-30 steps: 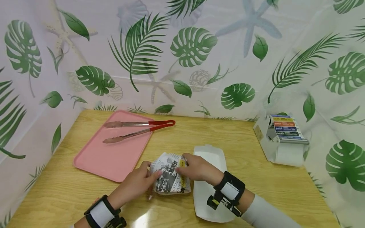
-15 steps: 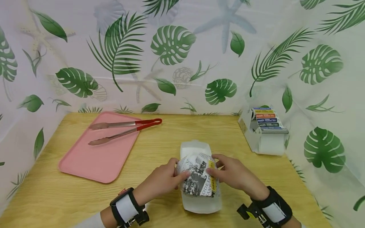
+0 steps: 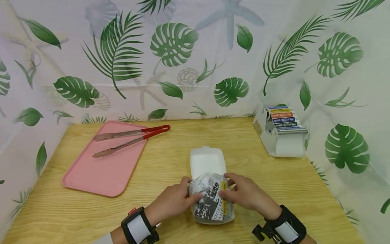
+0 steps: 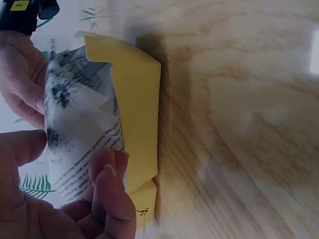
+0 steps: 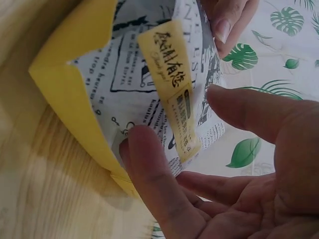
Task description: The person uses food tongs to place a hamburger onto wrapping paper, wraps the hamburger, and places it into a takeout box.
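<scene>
Newsprint-wrapped bundle (image 3: 210,200) lower into box (image 3: 207,159).

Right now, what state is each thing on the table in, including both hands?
Newspaper-print paper-wrapped bundle: wrapped, sitting in the box's near half, held from both sides.
White foam clamshell box: open, lid lying flat.
Red-handled metal tongs: open, lying on the tray.
Pink plastic tray: flat on the table.
White label dispenser: upright, labels loaded.
Left hand: fingers grip the bundle.
Right hand: fingers grip the bundle.
</scene>
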